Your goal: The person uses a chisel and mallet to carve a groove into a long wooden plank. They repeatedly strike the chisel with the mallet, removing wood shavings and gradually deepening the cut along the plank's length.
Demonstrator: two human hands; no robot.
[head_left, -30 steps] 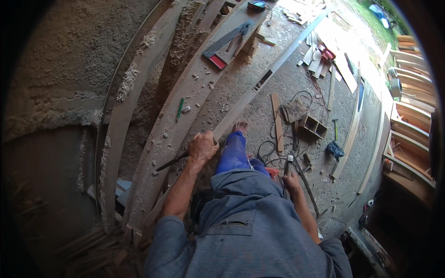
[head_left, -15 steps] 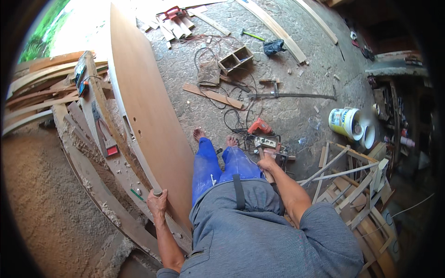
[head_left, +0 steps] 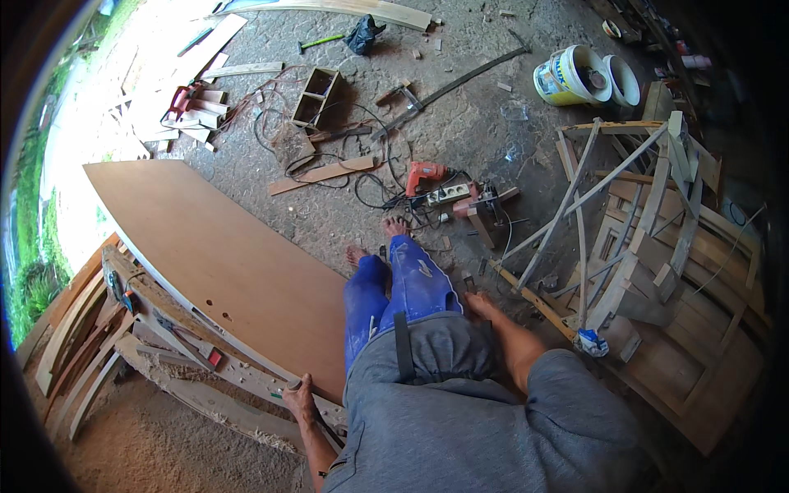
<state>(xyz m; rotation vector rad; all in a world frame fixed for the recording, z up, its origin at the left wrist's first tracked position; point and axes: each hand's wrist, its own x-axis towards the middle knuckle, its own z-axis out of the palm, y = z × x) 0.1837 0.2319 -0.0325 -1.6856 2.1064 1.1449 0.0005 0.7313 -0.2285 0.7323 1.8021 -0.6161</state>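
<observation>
My left hand [head_left: 302, 399] is closed around a slim tool, its blunt handle end [head_left: 293, 384] showing above the fist. A dark strip below the wrist may be its blade. Beside that hand, a large flat wooden door [head_left: 222, 255] stands on its long edge, with two small holes [head_left: 216, 309] near the upper edge. My right hand [head_left: 483, 306], low by my right thigh, grips a short tool; its dark end [head_left: 469, 283] sticks out past the fingers. The rest is hidden by my hand and shirt, so its kind is unclear.
A red drill [head_left: 424, 177], a power strip [head_left: 448, 194] and tangled cords lie ahead of my bare feet. Right of them stand a wooden frame [head_left: 567, 222] and white buckets [head_left: 563, 78]. A bar clamp [head_left: 452, 88] and a divided wooden box [head_left: 316, 97] lie farther off.
The view has swung to the right, so the door now slants to the left. My feet have shifted. The right hand, earlier showing a wooden handle, has come down beside my thigh.
</observation>
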